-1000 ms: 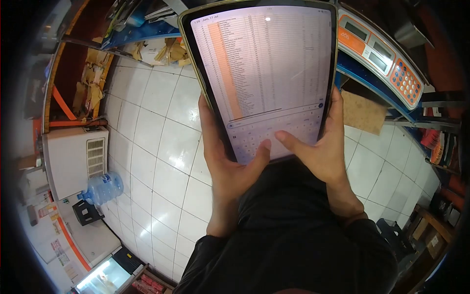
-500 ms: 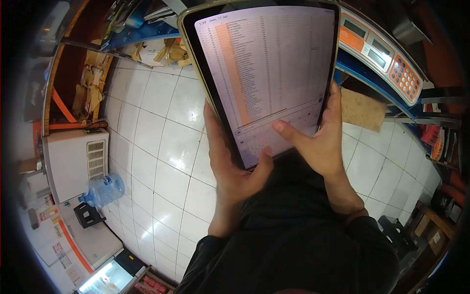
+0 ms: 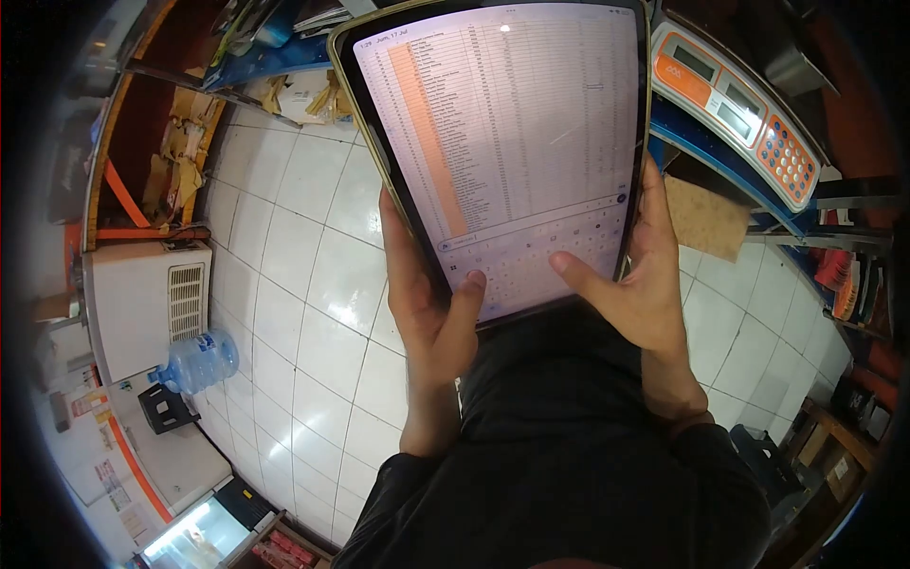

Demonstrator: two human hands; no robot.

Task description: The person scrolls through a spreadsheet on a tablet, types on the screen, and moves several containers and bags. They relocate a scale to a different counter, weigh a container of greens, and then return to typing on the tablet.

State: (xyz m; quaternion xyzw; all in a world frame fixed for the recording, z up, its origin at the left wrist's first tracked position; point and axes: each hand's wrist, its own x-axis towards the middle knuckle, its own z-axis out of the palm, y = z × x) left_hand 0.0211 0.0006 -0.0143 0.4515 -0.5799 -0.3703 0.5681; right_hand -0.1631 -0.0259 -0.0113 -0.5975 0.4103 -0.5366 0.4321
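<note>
A tablet [image 3: 512,123] in a case is held upright in front of me, its screen showing a spreadsheet with an orange column and an on-screen keyboard along the bottom. My left hand [image 3: 431,313] grips the tablet's lower left side, the thumb lying over the keyboard's left part. On the opposite edge, my right hand [image 3: 640,289] is closed round the lower right side, with its thumb reaching over the middle of the keyboard. Most fingers of both hands are hidden behind the tablet.
An orange and white digital scale [image 3: 735,104] stands on a blue shelf at the right. White floor tiles [image 3: 327,313] surround me. At the left are a clear blue water jug [image 3: 204,362], a white appliance with a vent [image 3: 142,308] and a wooden shelf with torn cardboard [image 3: 175,156].
The tablet has shifted slightly left in view. My left thumb has moved up and left over the keyboard; my right thumb now sits a little lower and further right.
</note>
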